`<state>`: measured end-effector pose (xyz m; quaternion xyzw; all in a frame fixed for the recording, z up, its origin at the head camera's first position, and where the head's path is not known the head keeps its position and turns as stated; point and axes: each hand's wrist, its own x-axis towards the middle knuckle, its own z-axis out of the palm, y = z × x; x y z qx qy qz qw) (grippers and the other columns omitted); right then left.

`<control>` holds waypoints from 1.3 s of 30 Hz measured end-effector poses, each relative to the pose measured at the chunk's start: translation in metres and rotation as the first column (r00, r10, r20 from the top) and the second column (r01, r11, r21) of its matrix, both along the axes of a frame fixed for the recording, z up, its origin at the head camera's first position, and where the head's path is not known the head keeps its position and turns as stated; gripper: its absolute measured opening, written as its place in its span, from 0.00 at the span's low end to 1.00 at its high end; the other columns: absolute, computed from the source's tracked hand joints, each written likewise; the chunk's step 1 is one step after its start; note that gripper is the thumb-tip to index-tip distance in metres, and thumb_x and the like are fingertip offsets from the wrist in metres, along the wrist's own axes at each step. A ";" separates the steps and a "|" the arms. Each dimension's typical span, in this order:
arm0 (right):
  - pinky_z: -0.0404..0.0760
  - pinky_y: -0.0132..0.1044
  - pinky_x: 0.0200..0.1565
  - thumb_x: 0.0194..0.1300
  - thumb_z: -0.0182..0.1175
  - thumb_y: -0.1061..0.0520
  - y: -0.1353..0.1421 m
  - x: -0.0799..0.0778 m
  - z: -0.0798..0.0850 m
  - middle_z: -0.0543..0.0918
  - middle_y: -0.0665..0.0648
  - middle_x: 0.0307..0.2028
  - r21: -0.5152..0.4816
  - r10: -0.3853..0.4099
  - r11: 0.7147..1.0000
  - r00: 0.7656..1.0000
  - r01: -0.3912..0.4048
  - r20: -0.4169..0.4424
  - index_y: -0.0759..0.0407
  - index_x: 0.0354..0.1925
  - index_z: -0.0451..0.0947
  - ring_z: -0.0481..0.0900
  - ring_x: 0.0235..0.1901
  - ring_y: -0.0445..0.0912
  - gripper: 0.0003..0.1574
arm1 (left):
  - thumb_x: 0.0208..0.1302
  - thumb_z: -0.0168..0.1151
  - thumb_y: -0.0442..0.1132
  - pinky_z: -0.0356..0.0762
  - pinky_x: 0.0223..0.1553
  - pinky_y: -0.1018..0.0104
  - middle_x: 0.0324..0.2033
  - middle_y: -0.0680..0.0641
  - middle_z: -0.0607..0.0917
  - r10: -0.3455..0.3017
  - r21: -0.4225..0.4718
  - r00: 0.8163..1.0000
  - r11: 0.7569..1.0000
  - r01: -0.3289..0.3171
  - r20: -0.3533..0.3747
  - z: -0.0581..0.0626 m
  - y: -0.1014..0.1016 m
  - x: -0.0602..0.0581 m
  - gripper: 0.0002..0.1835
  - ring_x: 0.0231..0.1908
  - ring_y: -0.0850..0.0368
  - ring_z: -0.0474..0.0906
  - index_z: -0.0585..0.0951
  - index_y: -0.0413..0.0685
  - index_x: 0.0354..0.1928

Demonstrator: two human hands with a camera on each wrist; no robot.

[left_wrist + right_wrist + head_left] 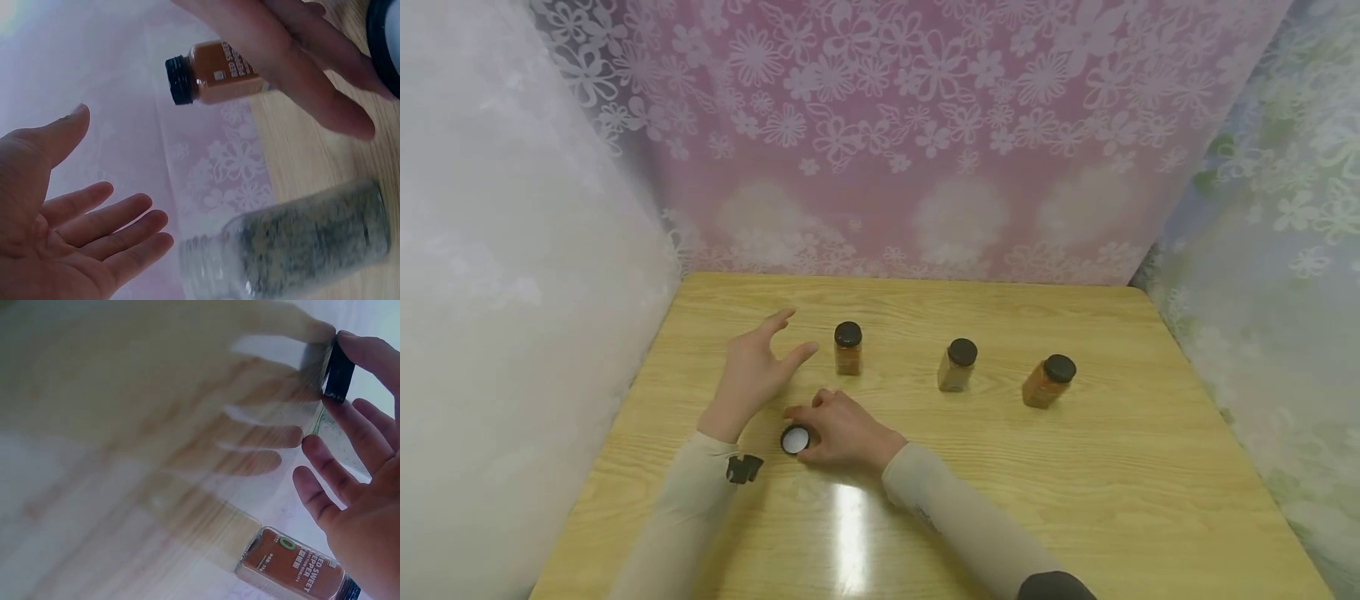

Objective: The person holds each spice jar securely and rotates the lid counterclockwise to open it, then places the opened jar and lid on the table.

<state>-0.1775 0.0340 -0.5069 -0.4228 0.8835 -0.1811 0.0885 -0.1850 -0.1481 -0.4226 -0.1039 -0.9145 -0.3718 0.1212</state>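
My right hand [850,429] pinches a black jar lid [795,439] between thumb and finger, its white inner face turned up, at the tabletop. In the right wrist view the lid [339,369] appears edge-on, close to its reflection. My left hand [748,375] is held apart from the lid, fingers spread and holding nothing. In the left wrist view, an uncapped glass jar [306,240] of dark green flakes stands beyond its fingertips; I cannot make this jar out in the head view. A red sweet pepper jar [219,72] with a black cap shows behind the right hand.
Three capped spice jars stand across the wooden table [1075,500]: an orange-brown one [848,354], a pale tan one [955,372] and a reddish one [1042,389]. A pink flowered curtain [865,167] hangs behind, with pale curtains on both sides.
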 end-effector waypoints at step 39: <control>0.88 0.51 0.48 0.81 0.53 0.36 0.055 -0.072 0.078 0.87 0.62 0.57 -0.070 -0.462 0.886 0.885 0.458 -0.055 0.57 0.71 0.75 0.89 0.47 0.54 0.35 | 0.65 0.76 0.52 0.78 0.65 0.37 0.77 0.30 0.66 -0.162 0.104 0.915 0.986 0.133 0.369 -0.053 0.041 -0.052 0.52 0.68 0.26 0.75 0.57 0.46 0.83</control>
